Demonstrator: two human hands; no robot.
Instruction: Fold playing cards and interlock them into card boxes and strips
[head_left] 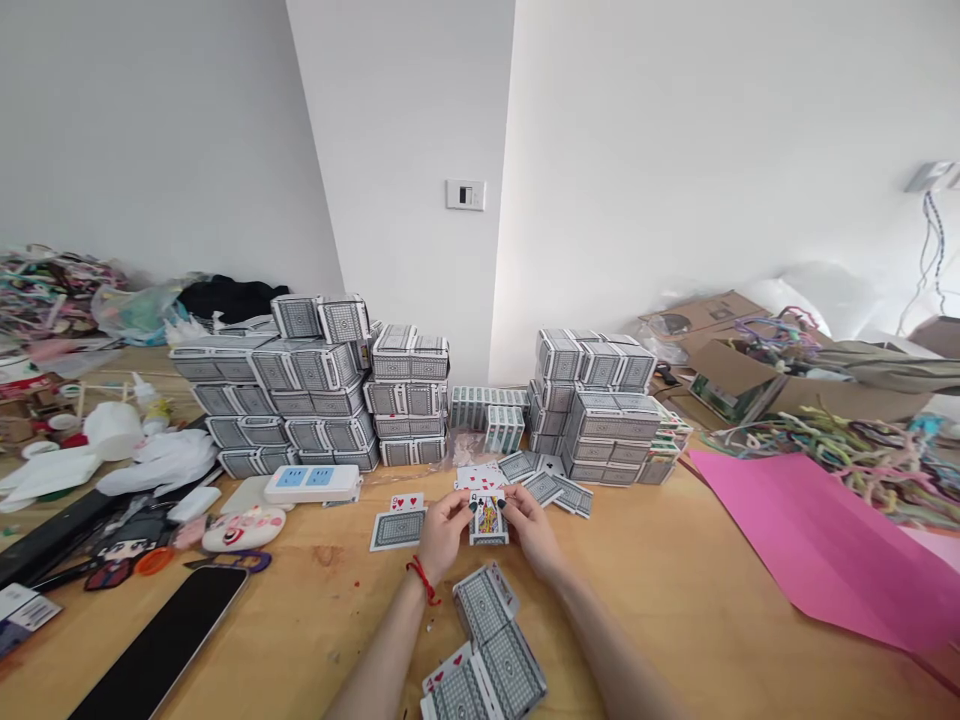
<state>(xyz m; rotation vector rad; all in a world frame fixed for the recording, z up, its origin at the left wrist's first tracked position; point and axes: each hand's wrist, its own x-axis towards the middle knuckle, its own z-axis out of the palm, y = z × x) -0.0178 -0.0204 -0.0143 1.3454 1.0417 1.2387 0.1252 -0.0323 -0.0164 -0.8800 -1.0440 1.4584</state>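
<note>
Grips of the left hand [444, 530] and right hand [531, 528] pinched a queen playing card [487, 517] by opposite sides over the worktop [675, 560], seemingly to fold or align it, and the next move likely called for even pressure from both.

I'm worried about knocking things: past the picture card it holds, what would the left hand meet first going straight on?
Probably the loose face-up cards just beyond the left hand and picture card, though the hand's height above the table is unclear.

Phone [166, 642] left of playing cards [512, 668]
</note>
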